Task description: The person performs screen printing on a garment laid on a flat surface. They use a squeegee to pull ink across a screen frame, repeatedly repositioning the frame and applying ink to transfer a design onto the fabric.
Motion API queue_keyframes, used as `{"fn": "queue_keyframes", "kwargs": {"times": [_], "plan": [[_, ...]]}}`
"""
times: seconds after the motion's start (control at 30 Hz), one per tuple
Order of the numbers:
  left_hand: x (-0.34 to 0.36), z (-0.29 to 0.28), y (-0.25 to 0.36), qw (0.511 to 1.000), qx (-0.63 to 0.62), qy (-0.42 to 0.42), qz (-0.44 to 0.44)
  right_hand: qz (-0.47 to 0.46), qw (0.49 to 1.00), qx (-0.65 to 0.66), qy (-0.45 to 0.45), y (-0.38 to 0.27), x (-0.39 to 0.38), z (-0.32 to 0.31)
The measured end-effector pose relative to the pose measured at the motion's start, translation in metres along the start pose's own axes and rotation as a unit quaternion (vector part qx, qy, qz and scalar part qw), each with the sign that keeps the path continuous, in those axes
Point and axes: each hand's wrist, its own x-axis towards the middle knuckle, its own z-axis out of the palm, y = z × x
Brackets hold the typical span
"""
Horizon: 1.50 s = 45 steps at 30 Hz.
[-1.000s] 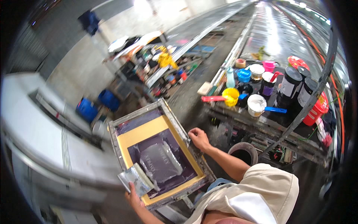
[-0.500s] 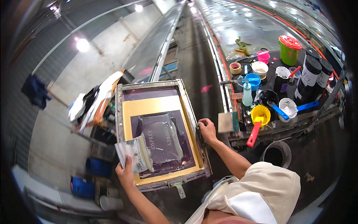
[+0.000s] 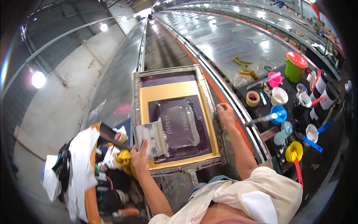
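Note:
A screen-printing frame [image 3: 137, 100] lies in front of me, with yellow tape [image 3: 169, 89] bordering its dark mesh. Clear, glossy paste [image 3: 191, 134] is spread over pale lettering in the middle. My left hand [image 3: 140, 158] is closed on a squeegee [image 3: 148, 135], a flat plate with a paste-smeared edge, tilted over the frame's left side and the edge of the paste. At the opposite rim, my right hand [image 3: 226, 115] has its fingers curled around the frame's right side. Its fingertips are partly hidden.
Long tables [image 3: 212, 37] run away on both sides of an aisle [image 3: 158, 52]. To the right stand a yellow pot [image 3: 294, 151], a blue pot [image 3: 278, 114], a spray bottle [image 3: 283, 133] and a green bucket [image 3: 294, 71]. White cloths [image 3: 80, 164] hang over a cluttered shelf at left.
My view has turned, and the frame with both hands now appears farther right. The left shelf shows more fully. Squeegee and paste look nearly the same, and both grips hold.

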Motion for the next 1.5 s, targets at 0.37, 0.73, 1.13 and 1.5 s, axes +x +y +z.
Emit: {"fn": "queue_keyframes", "kwargs": {"times": [0.37, 0.73, 1.13, 1.5], "plan": [[0.365, 0.288, -0.095, 0.952, -0.058, -0.283, -0.103, 0.034, 0.971, 0.065, 0.227, -0.003, 0.253, 0.002], [0.629, 0.604, -0.159, 0.851, -0.083, -0.502, -0.13, 0.053, 0.912, 0.045, 0.404, -0.032, 0.482, 0.015], [0.886, 0.903, -0.21, 0.728, -0.038, -0.669, -0.145, 0.052, 0.835, 0.088, 0.54, -0.02, 0.688, 0.122], [1.105, 1.015, -0.27, 0.71, -0.028, -0.683, -0.17, 0.093, 0.807, 0.07, 0.578, 0.05, 0.889, 0.289]]}}
